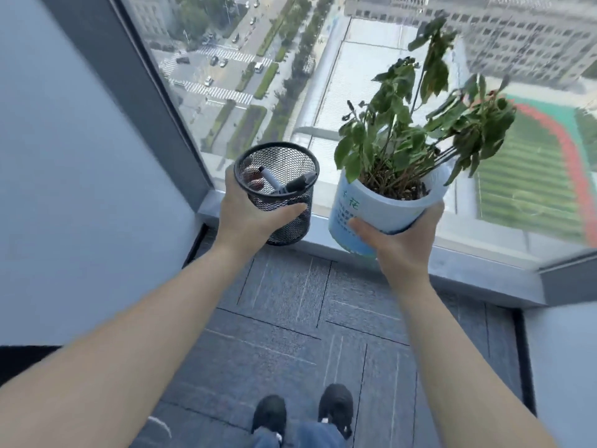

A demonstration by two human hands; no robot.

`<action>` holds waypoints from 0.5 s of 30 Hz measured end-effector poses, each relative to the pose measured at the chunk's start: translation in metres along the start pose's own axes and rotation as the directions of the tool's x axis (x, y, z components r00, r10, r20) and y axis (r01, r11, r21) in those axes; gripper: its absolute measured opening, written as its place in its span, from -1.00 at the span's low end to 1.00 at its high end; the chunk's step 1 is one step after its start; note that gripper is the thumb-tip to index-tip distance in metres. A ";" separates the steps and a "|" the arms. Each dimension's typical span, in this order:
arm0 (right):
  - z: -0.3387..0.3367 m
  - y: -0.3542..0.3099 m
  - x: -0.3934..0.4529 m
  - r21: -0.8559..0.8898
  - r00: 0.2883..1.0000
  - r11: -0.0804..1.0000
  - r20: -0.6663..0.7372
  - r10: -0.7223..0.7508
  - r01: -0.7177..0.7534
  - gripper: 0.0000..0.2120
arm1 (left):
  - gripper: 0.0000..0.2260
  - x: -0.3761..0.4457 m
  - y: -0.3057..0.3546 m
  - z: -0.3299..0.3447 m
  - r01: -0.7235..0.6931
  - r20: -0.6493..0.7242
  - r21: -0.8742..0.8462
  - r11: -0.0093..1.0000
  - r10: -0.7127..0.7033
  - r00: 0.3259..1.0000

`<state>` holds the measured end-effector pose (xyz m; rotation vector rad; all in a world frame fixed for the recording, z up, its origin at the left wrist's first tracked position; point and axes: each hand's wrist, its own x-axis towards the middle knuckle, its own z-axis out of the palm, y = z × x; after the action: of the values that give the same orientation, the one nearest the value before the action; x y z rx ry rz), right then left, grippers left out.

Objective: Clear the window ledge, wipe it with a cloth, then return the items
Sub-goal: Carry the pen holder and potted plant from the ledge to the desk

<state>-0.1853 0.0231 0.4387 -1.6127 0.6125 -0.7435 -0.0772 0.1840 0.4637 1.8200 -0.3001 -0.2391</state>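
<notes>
The left hand had its fingers wrapped round the far wall of the black mesh pen cup, showing through the mesh, with the thumb pressed across the near wall. The cup stood upright with two markers leaning inside. Its base sat at about 6 o'clock from that grip, at or just over the front lip of the window ledge; I could not tell whether it touched.

The right hand cupped the white plant pot from beneath, thumb on the near wall, the other fingers hidden behind. The pot's long axis tilted toward 1 o'clock, clear of the ledge, its plant leaning at the glass.

Each hand carried its own item, the ledge at 12 o'clock and the carpet at 6 o'clock.
</notes>
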 end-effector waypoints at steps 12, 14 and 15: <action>0.039 -0.151 -0.099 0.084 0.920 0.985 0.352 -0.170 0.150 -0.30 | -0.18 -0.164 0.097 -0.144 -0.056 -0.417 0.049 0.997 0.072 0.906; 0.045 -0.172 -0.130 0.104 0.886 0.983 0.427 -0.181 0.151 -0.30 | -0.18 -0.205 0.104 -0.167 -0.050 -0.518 0.052 0.997 0.070 0.853; 0.048 -0.181 -0.146 0.115 0.862 0.981 0.471 -0.190 0.153 -0.29 | -0.19 -0.227 0.108 -0.178 -0.046 -0.556 0.059 0.997 0.071 0.828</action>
<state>-0.2472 0.1919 0.5932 -1.7133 0.0781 -0.4550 -0.2438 0.3931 0.6162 1.8322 0.0564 0.3511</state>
